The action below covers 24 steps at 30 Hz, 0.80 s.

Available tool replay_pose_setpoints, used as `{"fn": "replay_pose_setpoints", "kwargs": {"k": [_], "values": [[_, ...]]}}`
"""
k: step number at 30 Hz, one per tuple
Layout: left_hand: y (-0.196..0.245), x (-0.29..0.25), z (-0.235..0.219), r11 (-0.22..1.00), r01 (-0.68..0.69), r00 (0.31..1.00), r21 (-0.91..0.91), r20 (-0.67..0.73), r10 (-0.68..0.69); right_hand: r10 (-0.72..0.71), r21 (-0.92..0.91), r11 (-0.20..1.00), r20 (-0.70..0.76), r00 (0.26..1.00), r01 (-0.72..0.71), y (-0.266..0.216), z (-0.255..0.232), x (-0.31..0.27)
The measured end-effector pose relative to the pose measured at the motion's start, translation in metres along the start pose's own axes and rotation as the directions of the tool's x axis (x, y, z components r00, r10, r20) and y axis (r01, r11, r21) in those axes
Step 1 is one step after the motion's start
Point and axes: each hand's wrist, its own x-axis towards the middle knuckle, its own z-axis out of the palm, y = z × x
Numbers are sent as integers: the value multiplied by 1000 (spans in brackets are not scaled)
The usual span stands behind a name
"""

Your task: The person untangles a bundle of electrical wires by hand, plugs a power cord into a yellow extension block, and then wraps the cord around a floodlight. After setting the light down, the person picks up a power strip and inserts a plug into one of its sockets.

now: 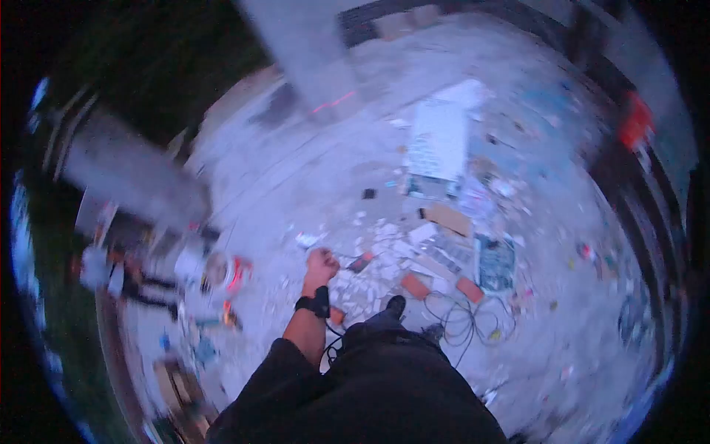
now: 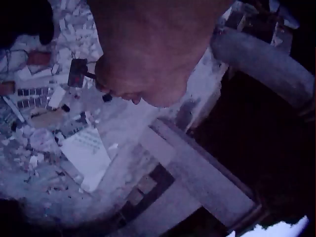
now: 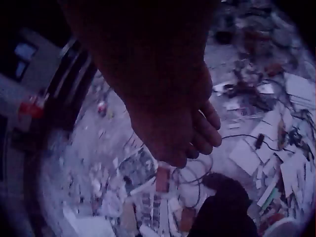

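Observation:
My left hand [image 1: 322,268] is out in front of me, its fingers curled round the handle of a hammer. The hammer [image 2: 76,73] has a dark, blocky head with a reddish patch, and its thin handle runs into the fist; the head overlaps broken tile pieces [image 1: 379,240] on the floor below. In the right wrist view my right hand [image 3: 173,131] hangs with fingers loosely bent and nothing in it. The head view does not include that hand.
Red bricks [image 1: 415,286], a coiled cable [image 1: 470,322] and a white board [image 1: 438,140] lie on the rubble-strewn floor. Concrete columns [image 1: 303,55] stand ahead and to the left. Another person [image 1: 129,281] is at the left beside a bucket [image 1: 216,268].

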Motion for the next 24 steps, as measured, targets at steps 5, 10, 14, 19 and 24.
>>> {"fn": "replay_pose_setpoints", "kwargs": {"k": [5, 10, 14, 19, 24], "values": [[5, -74, 49, 986, -59, 945, -159, 309, 106, -240, 736, 572, -273, 932, 363, 1, -252, 45], [-5, -91, 90, 974, 71, 929, -217, 369, 14, -426, 731, 493, -270, 863, 472, -193, -493, 90], [-5, -92, 120, 958, 178, 897, -223, 437, -65, -628, 136, 398, -681, 377, 907, -369, -582, 89], [42, -109, 146, 924, 284, 763, -255, 644, -57, -725, 162, 423, -530, 440, 892, -459, -604, 139], [121, -61, 74, 989, -103, 659, -108, 737, 149, -494, 127, 657, -672, 552, 743, -502, -646, 175]]}}
